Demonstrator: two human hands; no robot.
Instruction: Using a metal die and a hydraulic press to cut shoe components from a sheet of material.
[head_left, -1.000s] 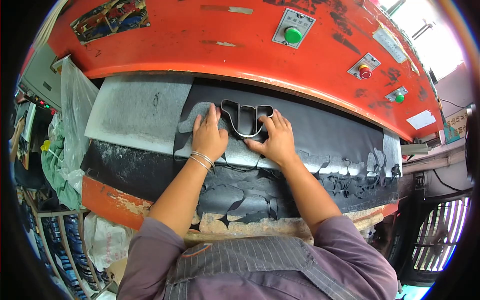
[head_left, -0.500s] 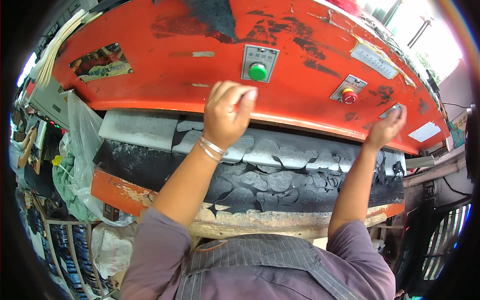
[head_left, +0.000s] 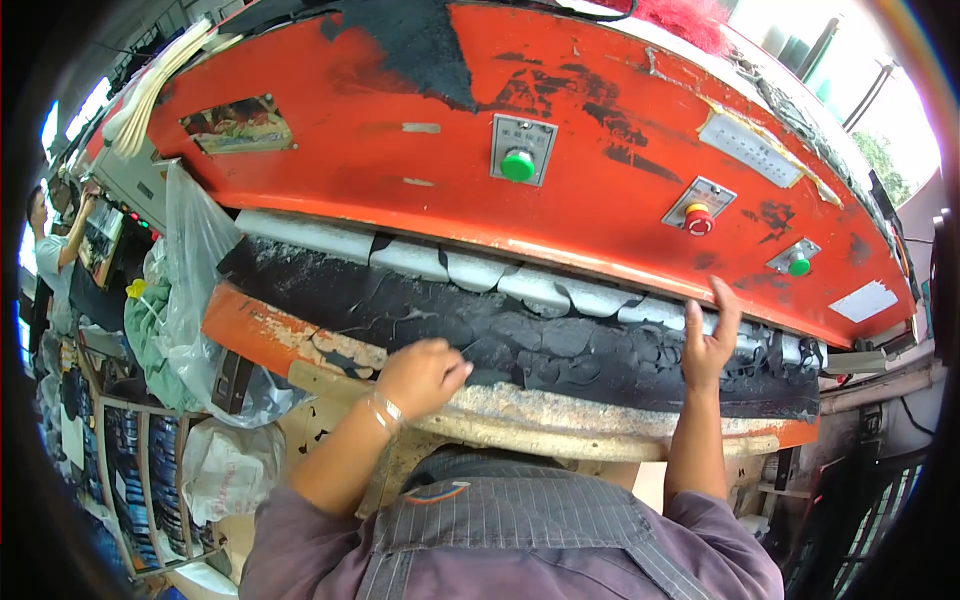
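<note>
My left hand point(head_left: 422, 378) hovers over the near wooden edge point(head_left: 530, 405) of the machine bed, its fingers curled in a loose fist with nothing visible in it. Metal bangles circle that wrist. My right hand point(head_left: 710, 338) is raised over the right part of the bed, fingers apart and holding nothing. Below and between the hands lies a black sheet point(head_left: 480, 335) with many rounded cut lines and pieces. Behind it a white slab point(head_left: 540, 290) runs beneath the red-orange machine front point(head_left: 380, 180). A green push button point(head_left: 518, 167) sits in the middle of that front.
Farther right are a red stop button point(head_left: 698, 219) with a yellow collar and a second green button point(head_left: 799, 264). At left hang a clear plastic bag point(head_left: 195, 300) and green cloth point(head_left: 150, 345). A white sack point(head_left: 232, 470) stands below. Another person point(head_left: 52, 245) works at far left.
My left hand has dropped from below the middle green button to the bed's near edge. My right hand has come down and left, uncovering the right green button. Less of the white slab shows.
</note>
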